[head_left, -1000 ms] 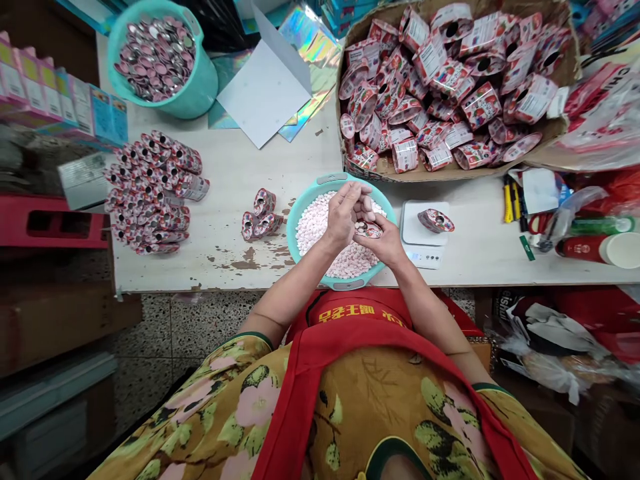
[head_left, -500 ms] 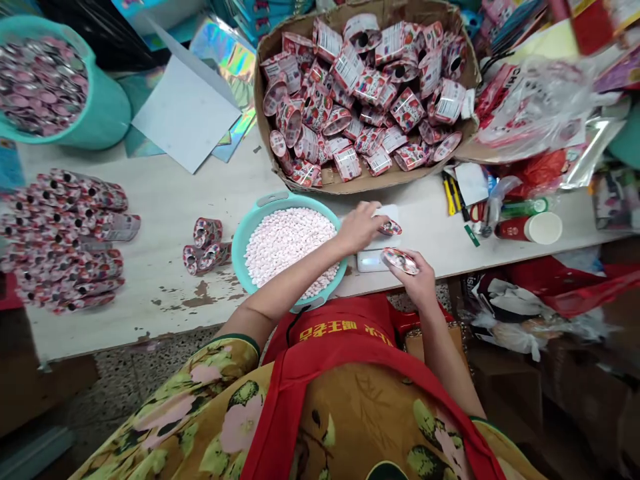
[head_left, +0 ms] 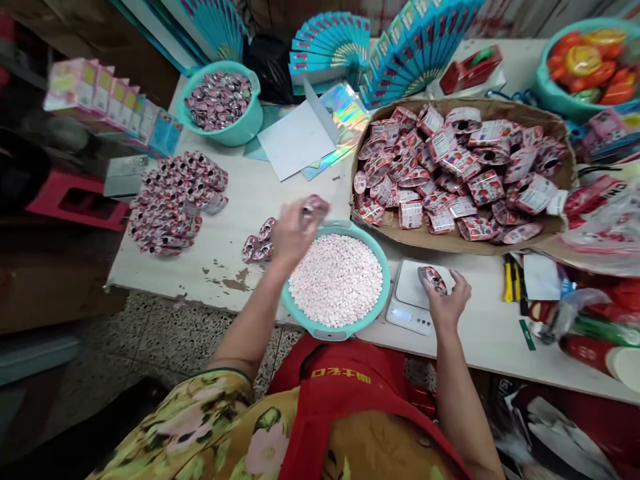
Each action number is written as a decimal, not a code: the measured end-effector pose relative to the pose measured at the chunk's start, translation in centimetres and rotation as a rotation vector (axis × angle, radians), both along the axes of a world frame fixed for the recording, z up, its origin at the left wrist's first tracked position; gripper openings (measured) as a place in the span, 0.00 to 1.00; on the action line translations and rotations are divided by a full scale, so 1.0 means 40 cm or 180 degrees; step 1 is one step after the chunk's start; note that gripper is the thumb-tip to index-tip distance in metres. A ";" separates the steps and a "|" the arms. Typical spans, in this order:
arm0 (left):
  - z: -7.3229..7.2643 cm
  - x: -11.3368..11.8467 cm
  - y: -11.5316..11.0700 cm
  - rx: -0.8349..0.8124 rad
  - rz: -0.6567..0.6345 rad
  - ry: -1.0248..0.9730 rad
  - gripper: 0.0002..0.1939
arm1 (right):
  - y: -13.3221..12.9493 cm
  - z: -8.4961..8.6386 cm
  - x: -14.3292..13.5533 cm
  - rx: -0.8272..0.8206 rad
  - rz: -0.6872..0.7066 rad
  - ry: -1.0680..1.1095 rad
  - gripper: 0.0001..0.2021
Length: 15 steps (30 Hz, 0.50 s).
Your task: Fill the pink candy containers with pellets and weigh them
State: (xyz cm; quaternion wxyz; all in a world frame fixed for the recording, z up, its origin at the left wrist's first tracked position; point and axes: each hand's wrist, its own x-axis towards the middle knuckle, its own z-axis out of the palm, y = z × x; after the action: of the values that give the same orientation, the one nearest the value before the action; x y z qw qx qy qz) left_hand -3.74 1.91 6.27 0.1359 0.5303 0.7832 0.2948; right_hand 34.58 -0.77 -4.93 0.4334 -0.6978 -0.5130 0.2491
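Observation:
My left hand (head_left: 291,230), blurred by motion, holds a red-and-pink printed container (head_left: 315,208) above the back left rim of a teal basin (head_left: 384,267) full of pale pink candies (head_left: 336,280). Over on the right, a white digital scale (head_left: 407,317) with a lit display carries another printed container (head_left: 433,281). My right hand (head_left: 447,297) is beside that container, thumb and fingers spread around its right side; whether they touch it is hard to tell. A few similar containers (head_left: 263,248) stand left of the basin.
A cardboard box (head_left: 395,235) heaped with containers lies behind the scale. Many more containers (head_left: 175,200) stand grouped at the left. Behind them is a teal bucket (head_left: 250,120) of small round lids. Cutters (head_left: 509,280) and a red cup (head_left: 585,350) lie at the right.
The view has swung left. My left hand has left the scale and moved left past the basin with a container. The container from my right hand is now on the scale.

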 end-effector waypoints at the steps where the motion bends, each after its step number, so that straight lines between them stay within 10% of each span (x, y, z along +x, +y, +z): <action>1: -0.019 -0.066 0.010 -0.0214 0.0439 0.0299 0.22 | 0.023 0.028 -0.009 0.0275 0.0008 -0.0155 0.30; 7: -0.196 -0.240 0.077 -0.1782 0.0733 0.0953 0.20 | 0.379 0.115 -0.130 -0.0007 0.0909 -0.0346 0.30; 12: -0.231 -0.207 0.005 -0.0957 0.0691 0.0964 0.22 | 0.611 -0.081 -0.216 -0.2158 0.1107 -0.0649 0.28; 15: -0.240 -0.108 -0.063 -0.0673 -0.0086 0.0496 0.20 | 0.628 -0.149 -0.213 -0.1930 0.0910 -0.0360 0.13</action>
State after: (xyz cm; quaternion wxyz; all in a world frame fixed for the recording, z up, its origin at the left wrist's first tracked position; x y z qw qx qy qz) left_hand -8.07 -0.62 -3.32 0.1338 0.5447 0.8109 0.1666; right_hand 26.05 24.36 -10.90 0.1377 -0.7286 -0.5315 0.4095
